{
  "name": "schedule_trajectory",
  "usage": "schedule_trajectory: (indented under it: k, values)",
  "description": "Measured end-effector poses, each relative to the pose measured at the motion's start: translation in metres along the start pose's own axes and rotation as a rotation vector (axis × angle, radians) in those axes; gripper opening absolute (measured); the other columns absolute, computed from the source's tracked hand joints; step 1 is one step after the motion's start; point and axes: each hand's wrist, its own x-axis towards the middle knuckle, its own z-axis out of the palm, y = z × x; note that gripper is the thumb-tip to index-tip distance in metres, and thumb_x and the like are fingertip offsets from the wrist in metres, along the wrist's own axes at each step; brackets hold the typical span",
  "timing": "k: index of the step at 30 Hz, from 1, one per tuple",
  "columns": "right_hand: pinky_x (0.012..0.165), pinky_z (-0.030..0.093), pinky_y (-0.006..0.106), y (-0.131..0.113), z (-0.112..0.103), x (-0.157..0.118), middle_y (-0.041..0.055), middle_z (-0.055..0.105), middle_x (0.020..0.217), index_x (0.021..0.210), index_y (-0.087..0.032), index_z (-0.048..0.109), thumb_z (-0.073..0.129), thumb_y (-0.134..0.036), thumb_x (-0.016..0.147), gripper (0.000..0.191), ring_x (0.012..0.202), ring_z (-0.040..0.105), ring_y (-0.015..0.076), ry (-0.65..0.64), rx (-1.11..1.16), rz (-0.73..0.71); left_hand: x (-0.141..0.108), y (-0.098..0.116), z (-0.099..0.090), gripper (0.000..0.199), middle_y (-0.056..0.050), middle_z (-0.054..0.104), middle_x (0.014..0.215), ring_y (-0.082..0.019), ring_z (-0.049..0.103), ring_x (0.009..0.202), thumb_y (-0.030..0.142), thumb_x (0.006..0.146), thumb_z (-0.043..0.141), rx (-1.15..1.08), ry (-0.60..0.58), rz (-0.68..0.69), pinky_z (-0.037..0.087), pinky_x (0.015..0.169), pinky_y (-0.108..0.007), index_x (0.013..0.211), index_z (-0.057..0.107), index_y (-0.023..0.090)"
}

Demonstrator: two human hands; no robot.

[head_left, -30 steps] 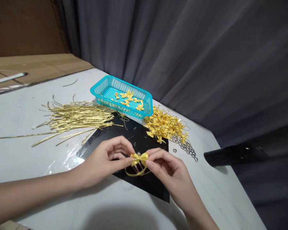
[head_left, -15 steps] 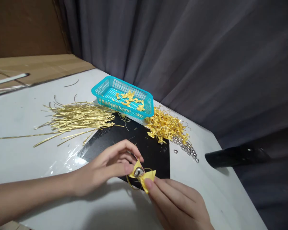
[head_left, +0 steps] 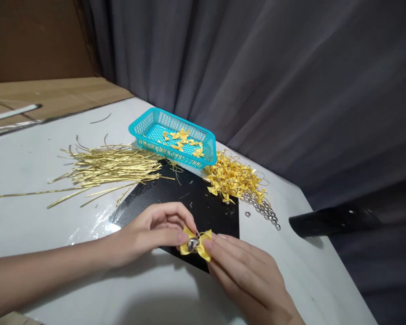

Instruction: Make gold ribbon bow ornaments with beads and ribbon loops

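Bow [head_left: 205, 253] with silver bell [head_left: 192, 244] between both hands | left hand [head_left: 155, 230] pinches one side, right hand [head_left: 245, 266] the other | black sheet [head_left: 209, 216] beneath; blue basket [head_left: 172, 158], yellow bow pile [head_left: 235, 178] beyond

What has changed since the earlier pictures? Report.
The yellow bow has turned, bringing its silver bell to face the camera, and sits lower in view. The right hand has rotated, its back now uppermost. It and the left hand still hold the bow. The blue basket, gold strands and bow pile stayed put.
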Motion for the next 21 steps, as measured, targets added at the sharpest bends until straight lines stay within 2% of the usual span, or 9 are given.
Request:
schedule_trajectory:
  k: [3, 6, 10, 12, 16, 18, 21]
  values:
    - [0.096, 0.056, 0.032, 0.001, 0.001, 0.001, 0.0093, 0.072, 0.112, 0.123, -0.013, 0.059, 0.058, -0.002, 0.084, 0.041, 0.103, 0.069, 0.0213, -0.033, 0.02, 0.03, 0.002, -0.002, 0.0, 0.016, -0.003, 0.067, 0.079, -0.014, 0.061, 0.073, 0.028, 0.079, 0.072, 0.022, 0.049, -0.009, 0.046, 0.069, -0.023, 0.086, 0.064, 0.017]
    - [0.086, 0.061, 0.036, 0.007, 0.0, 0.001, 0.0119, 0.072, 0.109, 0.11, -0.015, 0.066, 0.063, -0.004, 0.08, 0.032, 0.104, 0.068, 0.0247, 0.042, 0.025, 0.055, 0.007, -0.006, -0.001, 0.018, -0.003, 0.068, 0.08, -0.014, 0.062, 0.071, 0.028, 0.078, 0.074, 0.009, 0.116, -0.014, 0.047, 0.067, -0.023, 0.087, 0.063, 0.016]
    - [0.083, 0.059, 0.041, 0.019, -0.006, -0.002, 0.0109, 0.07, 0.106, 0.098, -0.02, 0.067, 0.065, -0.004, 0.079, 0.024, 0.1, 0.067, 0.026, 0.111, 0.08, 0.203, 0.014, -0.008, -0.006, 0.022, -0.004, 0.07, 0.083, -0.014, 0.064, 0.073, 0.026, 0.075, 0.076, 0.006, 0.214, -0.003, 0.048, 0.069, -0.022, 0.09, 0.064, 0.016]
    - [0.081, 0.057, 0.04, 0.025, -0.011, -0.004, 0.0088, 0.07, 0.101, 0.093, -0.022, 0.067, 0.064, -0.005, 0.081, 0.021, 0.094, 0.067, 0.024, 0.213, 0.166, 0.336, 0.015, -0.007, -0.008, 0.019, -0.004, 0.072, 0.085, -0.015, 0.065, 0.078, 0.024, 0.076, 0.075, -0.01, 0.253, -0.016, 0.048, 0.074, -0.023, 0.09, 0.064, 0.016]
    - [0.077, 0.054, 0.036, 0.034, -0.022, -0.005, 0.003, 0.066, 0.081, 0.084, -0.024, 0.065, 0.061, -0.018, 0.088, 0.008, 0.08, 0.065, 0.0195, 0.558, 0.469, 0.619, 0.016, -0.005, -0.01, 0.017, -0.005, 0.073, 0.09, -0.015, 0.067, 0.085, 0.023, 0.077, 0.073, -0.082, 0.315, -0.126, 0.05, 0.077, -0.022, 0.09, 0.066, 0.017]
    - [0.073, 0.053, 0.033, 0.038, -0.029, -0.005, -0.0003, 0.061, 0.07, 0.081, -0.024, 0.064, 0.064, -0.025, 0.087, 0.007, 0.071, 0.062, 0.017, 0.676, 0.623, 0.69, 0.017, -0.006, -0.011, 0.019, -0.004, 0.073, 0.089, -0.015, 0.068, 0.084, 0.022, 0.075, 0.074, -0.12, 0.346, -0.176, 0.051, 0.073, -0.021, 0.092, 0.066, 0.018]
    - [0.062, 0.047, 0.027, 0.04, -0.039, -0.005, -0.0037, 0.05, 0.06, 0.077, -0.023, 0.063, 0.069, -0.028, 0.084, 0.011, 0.061, 0.053, 0.0135, 0.781, 0.757, 0.737, 0.018, -0.007, -0.012, 0.019, -0.004, 0.073, 0.082, -0.014, 0.068, 0.08, 0.019, 0.074, 0.074, -0.183, 0.393, -0.201, 0.052, 0.07, -0.019, 0.091, 0.065, 0.017]
